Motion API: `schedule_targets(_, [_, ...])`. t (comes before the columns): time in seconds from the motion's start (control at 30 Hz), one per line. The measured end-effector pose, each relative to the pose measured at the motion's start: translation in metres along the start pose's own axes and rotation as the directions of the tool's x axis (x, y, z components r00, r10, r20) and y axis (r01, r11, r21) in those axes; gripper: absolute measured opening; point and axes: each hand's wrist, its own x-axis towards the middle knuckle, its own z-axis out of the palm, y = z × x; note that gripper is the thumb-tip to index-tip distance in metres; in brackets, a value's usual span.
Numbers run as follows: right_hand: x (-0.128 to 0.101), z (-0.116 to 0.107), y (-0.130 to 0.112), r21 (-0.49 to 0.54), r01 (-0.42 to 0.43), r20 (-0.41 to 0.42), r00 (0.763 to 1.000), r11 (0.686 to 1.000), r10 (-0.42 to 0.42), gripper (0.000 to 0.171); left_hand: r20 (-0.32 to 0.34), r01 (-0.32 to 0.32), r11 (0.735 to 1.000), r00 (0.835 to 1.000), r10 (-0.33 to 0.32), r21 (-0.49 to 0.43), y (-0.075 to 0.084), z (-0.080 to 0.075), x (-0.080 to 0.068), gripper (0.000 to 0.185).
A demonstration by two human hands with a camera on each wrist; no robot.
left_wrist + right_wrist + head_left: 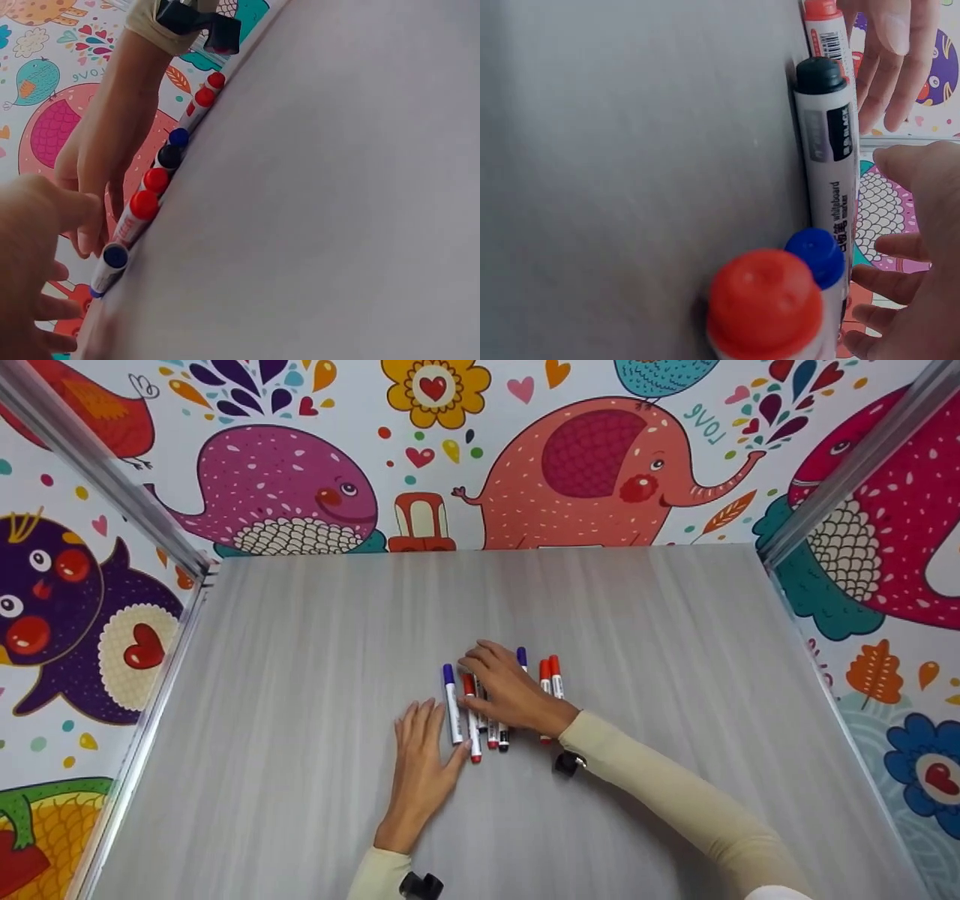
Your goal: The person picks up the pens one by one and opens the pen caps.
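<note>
Several whiteboard markers lie side by side in a row on the table. At the row's left end is a blue-capped marker point(453, 709), with a red-capped marker point(473, 727) beside it. My left hand point(421, 765) rests left of these two, fingers straight and thumb near the red one's lower end. Over the middle of the row reaches my right hand point(514, 686), fingers spread and covering parts of the markers. Close below it, the right wrist view shows a black marker point(825, 142). Right of that hand lie two red-capped markers point(556, 679), partly hidden by the wrist.
The grey wood-grain table point(300, 660) runs between metal posts point(847, 465) at its far corners. Behind it and along the sides stand walls printed with cartoon animals, including an elephant point(585, 487). A small black camera point(421, 885) sits at each wrist.
</note>
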Motion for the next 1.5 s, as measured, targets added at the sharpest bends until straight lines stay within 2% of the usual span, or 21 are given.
schedule_targets(0.23, [0.003,0.0,0.001,0.029,-0.016,0.017,1.0,0.999,0.015,0.066,0.006,-0.037,0.999,0.999,0.037,0.003,0.002,0.006,0.001,0.064])
schedule_targets(0.43, [0.008,0.003,0.002,0.012,0.013,0.015,1.0,1.0,-0.013,0.064,0.024,-0.062,0.998,0.998,0.062,0.028,0.002,0.007,-0.001,0.061])
schedule_targets(0.73, [0.014,0.01,0.002,0.004,0.025,0.054,0.998,1.0,-0.026,0.066,0.045,-0.054,0.997,0.998,0.051,0.063,0.002,0.007,-0.005,0.061])
schedule_targets(1.03, [0.022,0.011,-0.003,-0.02,0.048,0.074,0.996,0.999,-0.046,0.065,-0.026,-0.029,0.992,0.999,0.033,0.119,0.002,0.009,-0.004,0.057])
schedule_targets(1.2, [0.024,0.007,-0.006,0.003,0.04,0.086,0.996,0.999,-0.04,0.064,-0.017,-0.025,0.993,0.999,0.027,0.114,0.003,0.003,-0.002,0.058])
schedule_targets(1.5, [0.017,-0.012,-0.014,0.091,-0.001,0.071,0.997,0.996,-0.006,0.063,0.055,-0.019,0.997,0.998,0.015,0.068,0.006,-0.022,0.006,0.078])
